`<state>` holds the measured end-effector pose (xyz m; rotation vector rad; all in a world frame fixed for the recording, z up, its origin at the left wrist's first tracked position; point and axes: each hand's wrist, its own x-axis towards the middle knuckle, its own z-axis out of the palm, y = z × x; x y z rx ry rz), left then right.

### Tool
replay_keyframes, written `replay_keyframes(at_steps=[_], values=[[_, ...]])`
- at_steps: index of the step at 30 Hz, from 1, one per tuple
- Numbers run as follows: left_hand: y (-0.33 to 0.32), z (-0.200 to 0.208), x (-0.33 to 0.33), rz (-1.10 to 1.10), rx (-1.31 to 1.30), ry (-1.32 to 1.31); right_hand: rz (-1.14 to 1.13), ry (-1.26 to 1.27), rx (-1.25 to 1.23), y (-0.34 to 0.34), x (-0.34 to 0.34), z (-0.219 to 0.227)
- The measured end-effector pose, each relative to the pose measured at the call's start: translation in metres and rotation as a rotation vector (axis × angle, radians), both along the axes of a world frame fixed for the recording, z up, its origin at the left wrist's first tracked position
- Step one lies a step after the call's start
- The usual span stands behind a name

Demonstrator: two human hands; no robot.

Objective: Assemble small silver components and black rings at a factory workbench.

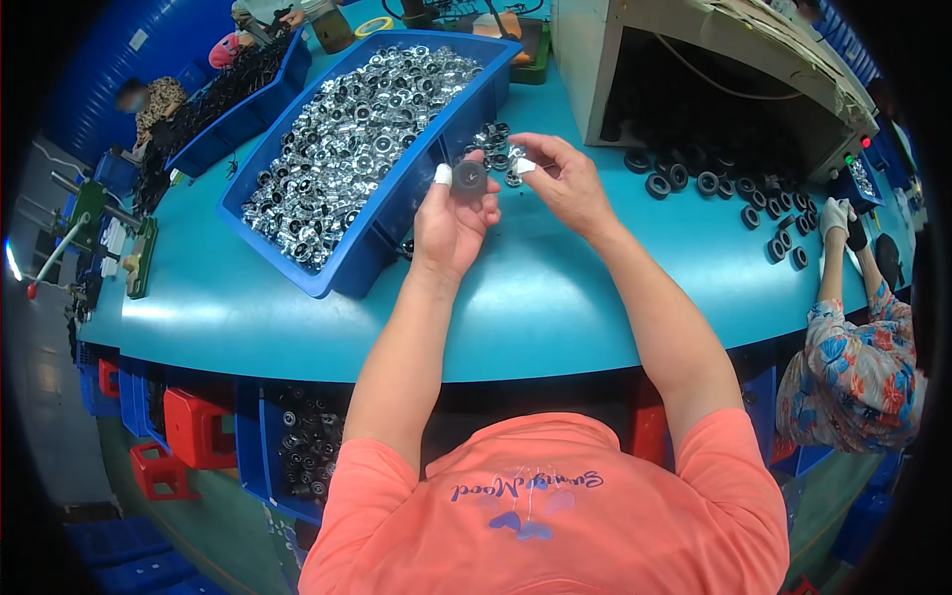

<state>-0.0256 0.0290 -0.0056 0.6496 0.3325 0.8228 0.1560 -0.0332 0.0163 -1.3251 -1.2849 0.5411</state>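
My left hand [451, 223] is closed round a black disc-shaped part [469, 178], whose round face is turned up. White tape wraps the thumb of that hand. To its right, my right hand [567, 186] pinches a small shiny silver part [516, 155] between taped thumb and forefinger; its exact shape is partly covered by the fingers. Just beyond both hands, a small heap of silver-and-black round parts [490, 136] lies on the turquoise table [535, 288]. Left of my hands stands a large blue bin [342, 281] full of similar shiny round parts [367, 129].
A box-shaped machine [592, 79] with a dark opening stands at the far right, black rings [706, 183] spread before it. A co-worker's gloved hand [836, 215] is at the right edge. Another blue bin [203, 149] of black parts and a green hand press [87, 213] are left.
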Motion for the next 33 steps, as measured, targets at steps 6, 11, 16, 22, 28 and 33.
replay_keyframes(at_steps=[6,11,16,22,28,33], values=[[0.000,0.001,0.002,-0.013,-0.020,0.006,0.038,0.104,-0.012,0.002,-0.001,-0.005],[-0.001,0.001,0.002,-0.004,0.028,0.019,0.052,0.010,0.016,-0.006,-0.009,0.008],[-0.007,0.006,0.004,0.034,0.106,0.119,0.057,-0.070,0.116,-0.009,-0.017,0.013],[-0.016,0.015,0.009,0.082,0.199,0.217,-0.008,-0.362,0.271,-0.012,-0.023,0.018],[-0.012,0.007,0.007,0.082,0.205,0.230,-0.043,-0.377,0.256,-0.012,-0.023,0.015],[-0.017,0.011,0.011,0.113,0.295,0.277,-0.042,-0.421,0.309,-0.011,-0.022,0.010]])
